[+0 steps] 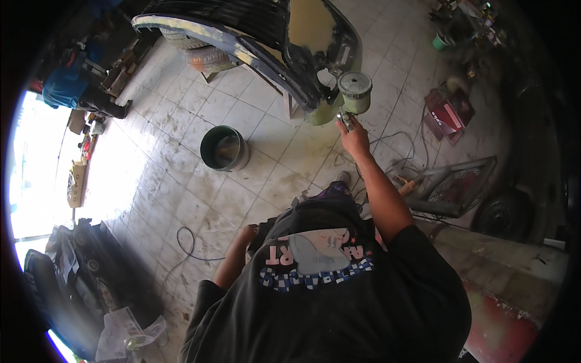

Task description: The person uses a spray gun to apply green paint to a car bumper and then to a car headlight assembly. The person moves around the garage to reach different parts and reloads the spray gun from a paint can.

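Black shirt (339, 302); right hand (354, 138) gripping spray gun (353, 97).

1. Flattened red-and-white carton (448, 112), upper right of the frame, lying open on the tiled floor; roughly rectangular, dark red panels with pale edges.

2. Flat framed panel (455, 183), right of centre, propped at a slant on the floor beyond my right forearm; grey rim, reddish patterned face. Whether it is a screen or a printed sheet I cannot tell.

3. Cardboard boxes (77, 179), left edge, in the glare by the doorway; tan, oblong, details washed out.

4. Clear plastic bag (124, 331), lower left, crumpled, whitish.

5. Printed patch on my own black shirt (318, 254), lower centre; pale grey figure, red lettering, blue-and-white chequered band.
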Available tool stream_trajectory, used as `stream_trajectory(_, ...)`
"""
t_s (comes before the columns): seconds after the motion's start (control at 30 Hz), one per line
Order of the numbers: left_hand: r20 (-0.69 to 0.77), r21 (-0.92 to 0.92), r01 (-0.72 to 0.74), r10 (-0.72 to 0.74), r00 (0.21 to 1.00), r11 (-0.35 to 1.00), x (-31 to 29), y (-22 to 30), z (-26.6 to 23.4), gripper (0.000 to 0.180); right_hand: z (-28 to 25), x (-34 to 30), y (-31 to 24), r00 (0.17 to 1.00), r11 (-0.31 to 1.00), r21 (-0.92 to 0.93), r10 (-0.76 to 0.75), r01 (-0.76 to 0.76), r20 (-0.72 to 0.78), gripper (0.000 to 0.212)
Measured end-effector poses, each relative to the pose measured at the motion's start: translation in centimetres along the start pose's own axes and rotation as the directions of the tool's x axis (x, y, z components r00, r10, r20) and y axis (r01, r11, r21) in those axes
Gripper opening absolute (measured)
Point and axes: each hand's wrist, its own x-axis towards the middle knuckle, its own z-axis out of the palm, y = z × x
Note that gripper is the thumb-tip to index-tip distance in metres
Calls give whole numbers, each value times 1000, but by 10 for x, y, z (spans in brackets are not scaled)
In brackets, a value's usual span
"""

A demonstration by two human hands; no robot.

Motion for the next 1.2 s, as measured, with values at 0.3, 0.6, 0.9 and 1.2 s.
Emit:
stream_trajectory(0.3,-63,-98,-61,55,997,993,16,-8,13,28,-8,4,-36,980,969,200,-167,142,111,42)
stream_trajectory(0.6,34,-9,63,-63,997,998,2,37,-8,28,-4,26,7,994,991,65,-114,114,-3,39)
stream_trajectory(0.9,60,-14,107,-106,993,994,8,0,28,27,-31,32,49,939,794,507,237,-335,248,32)
stream_trajectory(1.2,45,-88,156,-153,987,984,-34,82,11,33,38,80,148,941,925,207,282,-318,188,40)
